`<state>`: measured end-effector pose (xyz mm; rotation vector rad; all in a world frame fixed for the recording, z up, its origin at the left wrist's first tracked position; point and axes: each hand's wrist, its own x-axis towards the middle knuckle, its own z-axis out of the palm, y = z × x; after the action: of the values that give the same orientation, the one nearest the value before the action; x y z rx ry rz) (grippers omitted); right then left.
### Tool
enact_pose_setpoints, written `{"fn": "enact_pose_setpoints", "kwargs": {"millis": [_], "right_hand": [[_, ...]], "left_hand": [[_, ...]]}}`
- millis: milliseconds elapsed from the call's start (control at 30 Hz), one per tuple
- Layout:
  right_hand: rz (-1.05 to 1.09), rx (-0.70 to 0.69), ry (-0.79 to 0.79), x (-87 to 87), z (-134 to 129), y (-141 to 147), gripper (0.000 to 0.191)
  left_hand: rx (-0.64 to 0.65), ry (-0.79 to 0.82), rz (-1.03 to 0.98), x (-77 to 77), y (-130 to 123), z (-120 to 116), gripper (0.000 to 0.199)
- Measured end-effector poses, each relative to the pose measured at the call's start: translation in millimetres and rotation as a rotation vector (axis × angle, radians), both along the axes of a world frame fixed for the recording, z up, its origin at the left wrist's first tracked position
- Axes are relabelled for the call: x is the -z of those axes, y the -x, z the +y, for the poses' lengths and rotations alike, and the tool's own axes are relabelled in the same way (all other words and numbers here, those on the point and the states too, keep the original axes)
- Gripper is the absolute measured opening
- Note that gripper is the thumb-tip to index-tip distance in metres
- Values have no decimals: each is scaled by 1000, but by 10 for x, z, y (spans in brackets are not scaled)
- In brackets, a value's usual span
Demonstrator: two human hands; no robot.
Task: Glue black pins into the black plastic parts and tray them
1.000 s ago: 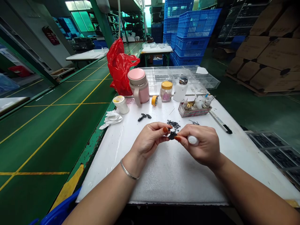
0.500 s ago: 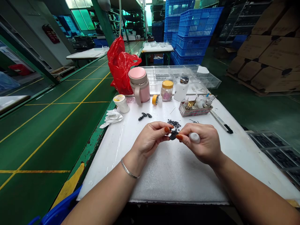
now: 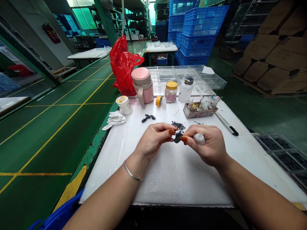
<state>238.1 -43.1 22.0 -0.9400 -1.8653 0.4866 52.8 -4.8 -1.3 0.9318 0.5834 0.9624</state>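
Between both hands, above the white tabletop, is a small black plastic part. My left hand is closed, its thumb and forefinger pinching the part's left side. My right hand is closed too, with its thumb and fingertips at the part's right edge. A small white bottle is tucked in my right hand; only its rounded end shows, and the rest is hidden by the fingers. Just beyond the hands lies a pile of tiny black ring-like pieces. Several larger black parts rest farther left.
Across the back stand a pink mug, a yellow-lidded jar, a white bottle with metal cap and a box of small bottles. A utility knife lies right, white gloves left. Parts trays are beyond the right edge.
The white bottle's end has tilted slightly in my right hand. Both hands keep nearly the same place around the black part.
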Motion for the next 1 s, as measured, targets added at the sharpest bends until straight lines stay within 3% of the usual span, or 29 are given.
{"fn": "enact_pose_setpoints", "kwargs": {"millis": [167, 500, 767, 1000], "right_hand": [[3, 9, 1, -22, 4, 8, 21], [8, 13, 13, -25, -9, 14, 21], [9, 17, 21, -12, 1, 13, 27], [5, 7, 39, 5, 7, 31, 30]], "left_hand": [[-28, -59, 51, -43, 6, -1, 17], [-128, -359, 190, -82, 42, 4, 8], [-95, -319, 145, -79, 43, 24, 6], [-55, -155, 89, -56, -3, 42, 14]]}}
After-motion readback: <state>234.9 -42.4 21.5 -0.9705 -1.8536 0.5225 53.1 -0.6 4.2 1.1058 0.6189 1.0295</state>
